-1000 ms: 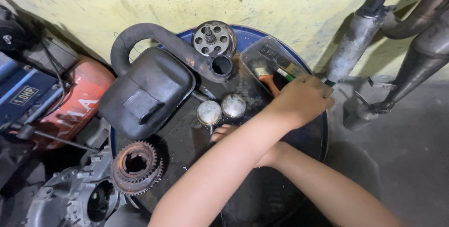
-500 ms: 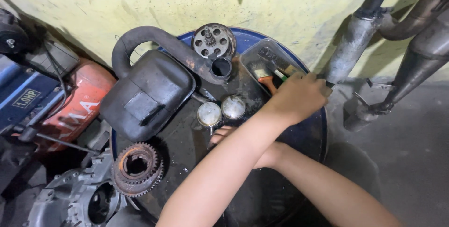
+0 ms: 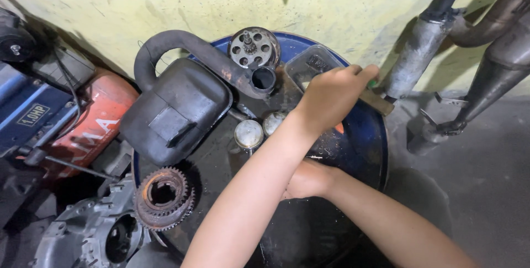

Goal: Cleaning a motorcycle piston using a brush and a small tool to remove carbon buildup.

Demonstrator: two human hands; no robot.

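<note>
My left hand (image 3: 331, 99) reaches across the top of a blue drum (image 3: 361, 146) and is closed on a brush with a flat wooden handle (image 3: 378, 102), just over a clear plastic tub (image 3: 309, 66). My right hand (image 3: 309, 179) rests on the oily black drum top, partly hidden under my left forearm; I cannot see whether it holds anything. Two round metal piston tops (image 3: 249, 133) stand just left of my left wrist. Behind them lie a black airbox with a curved hose (image 3: 176, 108) and a round metal part with holes (image 3: 253, 47).
A rusty toothed gear (image 3: 163, 197) sits at the drum's front left edge. A red and blue machine (image 3: 83, 119) and a grey engine casing (image 3: 94, 235) lie on the left. Exhaust pipes (image 3: 486, 75) lean against the yellow wall on the right, above grey concrete floor.
My left hand has moved up and to the right, bringing the brush with its handle sticking out toward the pipes. My right hand stays where it was.
</note>
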